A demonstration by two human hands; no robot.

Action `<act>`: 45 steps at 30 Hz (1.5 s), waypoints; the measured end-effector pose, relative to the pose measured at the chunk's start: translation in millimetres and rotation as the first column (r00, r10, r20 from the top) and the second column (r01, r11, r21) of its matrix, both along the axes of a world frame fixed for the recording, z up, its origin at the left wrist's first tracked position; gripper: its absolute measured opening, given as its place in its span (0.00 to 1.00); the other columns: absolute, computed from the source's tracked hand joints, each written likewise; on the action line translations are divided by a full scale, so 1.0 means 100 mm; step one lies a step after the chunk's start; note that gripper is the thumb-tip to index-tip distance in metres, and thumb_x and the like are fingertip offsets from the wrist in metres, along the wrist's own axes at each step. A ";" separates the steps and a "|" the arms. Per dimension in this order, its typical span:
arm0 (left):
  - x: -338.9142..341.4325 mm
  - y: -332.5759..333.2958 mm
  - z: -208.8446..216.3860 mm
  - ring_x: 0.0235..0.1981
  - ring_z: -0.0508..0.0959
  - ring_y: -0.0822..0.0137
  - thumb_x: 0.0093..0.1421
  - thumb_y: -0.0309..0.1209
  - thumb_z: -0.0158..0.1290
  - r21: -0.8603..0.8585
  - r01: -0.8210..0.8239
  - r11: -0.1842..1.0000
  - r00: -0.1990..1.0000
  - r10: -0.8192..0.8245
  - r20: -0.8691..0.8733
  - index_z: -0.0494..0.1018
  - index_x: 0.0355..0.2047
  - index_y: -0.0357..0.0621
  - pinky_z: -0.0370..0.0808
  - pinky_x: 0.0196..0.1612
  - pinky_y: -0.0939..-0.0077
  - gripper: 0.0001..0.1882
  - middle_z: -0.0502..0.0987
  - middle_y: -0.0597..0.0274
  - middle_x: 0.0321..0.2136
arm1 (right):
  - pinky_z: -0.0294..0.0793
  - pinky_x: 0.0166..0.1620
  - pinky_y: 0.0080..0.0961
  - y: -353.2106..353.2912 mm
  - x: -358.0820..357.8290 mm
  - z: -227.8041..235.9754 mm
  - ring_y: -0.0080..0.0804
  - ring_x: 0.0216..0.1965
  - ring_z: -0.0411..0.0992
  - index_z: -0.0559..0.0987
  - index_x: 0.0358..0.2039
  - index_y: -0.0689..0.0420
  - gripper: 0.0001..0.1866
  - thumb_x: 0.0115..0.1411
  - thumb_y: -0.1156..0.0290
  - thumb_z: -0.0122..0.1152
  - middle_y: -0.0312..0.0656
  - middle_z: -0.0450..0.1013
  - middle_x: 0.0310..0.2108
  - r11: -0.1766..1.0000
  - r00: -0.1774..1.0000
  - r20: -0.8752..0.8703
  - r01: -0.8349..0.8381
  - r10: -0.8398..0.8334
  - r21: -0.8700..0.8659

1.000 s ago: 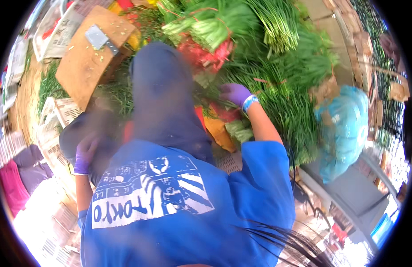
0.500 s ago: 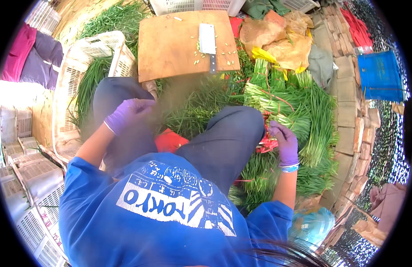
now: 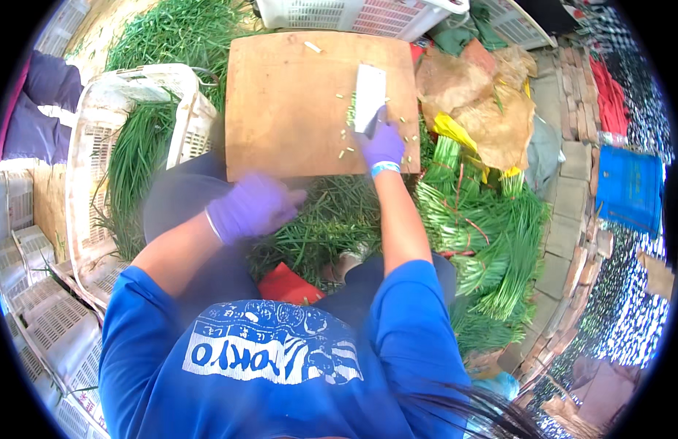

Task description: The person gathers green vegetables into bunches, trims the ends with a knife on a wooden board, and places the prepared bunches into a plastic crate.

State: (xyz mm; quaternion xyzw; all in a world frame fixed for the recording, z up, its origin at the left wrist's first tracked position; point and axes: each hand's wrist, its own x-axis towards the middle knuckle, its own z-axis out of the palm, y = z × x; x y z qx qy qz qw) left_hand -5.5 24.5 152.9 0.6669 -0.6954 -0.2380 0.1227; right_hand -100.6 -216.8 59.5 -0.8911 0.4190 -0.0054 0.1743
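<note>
Both gloved hands risk trouble: right hand [image 3: 383, 143] fingers clamp the cleaver [image 3: 370, 98], left hand [image 3: 249, 207] fingers curl loosely, blurred, so a slip could cut.

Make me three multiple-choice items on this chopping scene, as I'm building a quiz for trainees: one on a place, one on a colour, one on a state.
1. Where does the cleaver lie?
A. On the wooden cutting board
B. In the white plastic crate
C. On the blue crate

2. What colour are the gloves?
A. Yellow
B. Purple
C. Black

3. What is the right hand doing?
A. Hanging free
B. Gripping the cleaver's handle
C. Resting in the lap

Answers:
1 A, the blade rests flat on the board.
2 B, both the right and the left hand wear purple.
3 B, its fingers close around the handle.
</note>
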 end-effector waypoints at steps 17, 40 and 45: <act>-0.04 -0.02 0.29 0.23 0.72 0.58 0.49 0.36 0.49 -0.120 0.085 0.989 0.980 -0.105 -0.171 0.66 0.41 0.38 0.68 0.30 0.67 0.20 0.71 0.58 0.18 | 0.61 0.23 0.40 -0.48 0.00 -0.22 0.50 0.17 0.65 0.71 0.12 0.64 0.24 0.56 0.57 0.46 0.55 0.65 0.13 0.992 0.954 0.290 -0.039 0.073 -0.121; -0.60 0.10 -0.17 0.14 0.72 0.62 0.32 0.34 0.54 -0.179 0.088 0.980 0.975 -0.121 -0.184 0.74 0.12 0.51 0.64 0.15 0.69 0.04 0.71 0.64 0.11 | 0.67 0.35 0.33 -0.41 1.44 -0.25 0.48 0.31 0.70 0.75 0.32 0.65 0.15 0.56 0.65 0.46 0.54 0.72 0.29 0.956 0.932 0.301 -0.122 0.202 -0.265; -0.50 0.22 0.10 0.14 0.72 0.62 0.38 0.34 0.52 -0.196 0.139 0.971 0.961 -0.180 -0.211 0.74 0.18 0.44 0.64 0.18 0.68 0.08 0.70 0.64 0.10 | 0.67 0.29 0.33 0.26 1.04 -0.05 0.43 0.26 0.70 0.78 0.34 0.53 0.13 0.48 0.74 0.48 0.46 0.72 0.24 0.481 0.480 0.044 -0.863 0.876 -0.157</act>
